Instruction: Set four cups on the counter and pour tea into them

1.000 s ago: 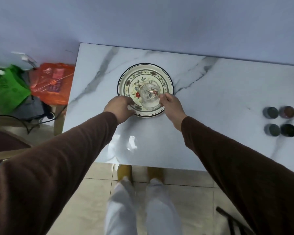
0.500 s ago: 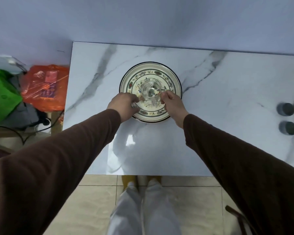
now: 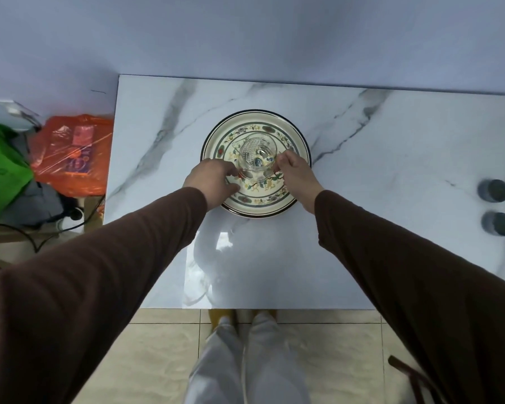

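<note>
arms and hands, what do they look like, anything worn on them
Both arms wear long plain brown sleeves, the left sleeve and the right sleeve, loose and softly creased, each ending at the wrist. The left hand and the right hand are bare: no gloves, and no rings, watch or bracelets show in this view. The sleeves carry no logos, stripes or markings.

Pale wall (image 3: 245,33), beige tiled floor (image 3: 164,345)

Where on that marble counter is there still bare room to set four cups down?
Bare marble runs between the floral plate and the counter's left edge, along the near edge under both sleeves, and widest between the plate and the dark jars at far right. The plate is crowded: both hands meet around the glass pitcher.
</note>
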Demonstrator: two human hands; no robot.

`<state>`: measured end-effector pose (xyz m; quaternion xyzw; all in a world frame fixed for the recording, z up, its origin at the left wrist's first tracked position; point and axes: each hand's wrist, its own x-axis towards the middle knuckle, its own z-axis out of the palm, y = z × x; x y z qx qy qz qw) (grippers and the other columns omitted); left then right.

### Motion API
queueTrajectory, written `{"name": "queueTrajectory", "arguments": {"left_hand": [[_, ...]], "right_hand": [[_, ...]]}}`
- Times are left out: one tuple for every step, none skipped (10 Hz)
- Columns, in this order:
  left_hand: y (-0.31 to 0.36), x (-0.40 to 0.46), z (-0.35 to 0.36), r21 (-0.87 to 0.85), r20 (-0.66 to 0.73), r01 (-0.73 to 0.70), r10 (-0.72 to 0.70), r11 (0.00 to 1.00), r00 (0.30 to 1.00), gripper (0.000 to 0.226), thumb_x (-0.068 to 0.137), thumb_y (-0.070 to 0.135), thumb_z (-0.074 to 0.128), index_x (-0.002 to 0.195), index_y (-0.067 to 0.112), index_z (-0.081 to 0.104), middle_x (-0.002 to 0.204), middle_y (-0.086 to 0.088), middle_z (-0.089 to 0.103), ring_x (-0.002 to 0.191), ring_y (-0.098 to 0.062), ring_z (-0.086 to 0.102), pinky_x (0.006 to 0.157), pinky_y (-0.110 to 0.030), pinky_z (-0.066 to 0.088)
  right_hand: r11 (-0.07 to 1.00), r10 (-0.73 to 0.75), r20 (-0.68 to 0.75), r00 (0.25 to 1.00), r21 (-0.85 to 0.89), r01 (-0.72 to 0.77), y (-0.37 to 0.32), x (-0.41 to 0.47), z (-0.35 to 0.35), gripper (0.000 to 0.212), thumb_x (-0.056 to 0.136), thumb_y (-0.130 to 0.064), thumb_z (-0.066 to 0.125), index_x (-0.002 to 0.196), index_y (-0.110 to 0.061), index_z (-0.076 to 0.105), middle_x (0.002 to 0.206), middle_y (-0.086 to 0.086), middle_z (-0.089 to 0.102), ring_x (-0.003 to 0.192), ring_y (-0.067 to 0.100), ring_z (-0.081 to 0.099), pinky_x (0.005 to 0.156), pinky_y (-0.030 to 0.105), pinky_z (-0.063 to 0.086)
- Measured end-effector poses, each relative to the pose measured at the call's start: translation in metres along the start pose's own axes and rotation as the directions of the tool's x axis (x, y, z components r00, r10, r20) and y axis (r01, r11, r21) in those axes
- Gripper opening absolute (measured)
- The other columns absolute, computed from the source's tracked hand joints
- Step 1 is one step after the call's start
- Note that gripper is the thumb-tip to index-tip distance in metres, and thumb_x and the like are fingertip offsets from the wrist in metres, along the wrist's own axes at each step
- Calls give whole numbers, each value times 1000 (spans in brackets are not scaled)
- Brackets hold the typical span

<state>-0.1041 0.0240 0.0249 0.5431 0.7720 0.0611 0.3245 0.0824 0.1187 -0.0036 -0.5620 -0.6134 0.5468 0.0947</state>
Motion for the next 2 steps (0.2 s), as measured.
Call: {"name": "queueTrajectory", "arguments": {"left_hand": [[2,-1,1,3,-2,-7,7,1000,1000,35,82,30,70,115,22,68,120,-4,67,117,-27,55,96,-37,47],[-1,-1,4,11,17,26,-27,1000,1000,36,82,31,70,116,22,67,121,-4,66,117,-27,55,97,-37,46]], "right_hand": [[1000,-16,-10,1000,2,16,2,2,3,32,104,-31,38,99,-4,54,96,7,54,81,18,50,71,32,40],[999,42,-45,998,16,-42,7,0,4,26,102,-29,46,121,-12,49,117,4,54,101,21,56,86,35,49]]}}
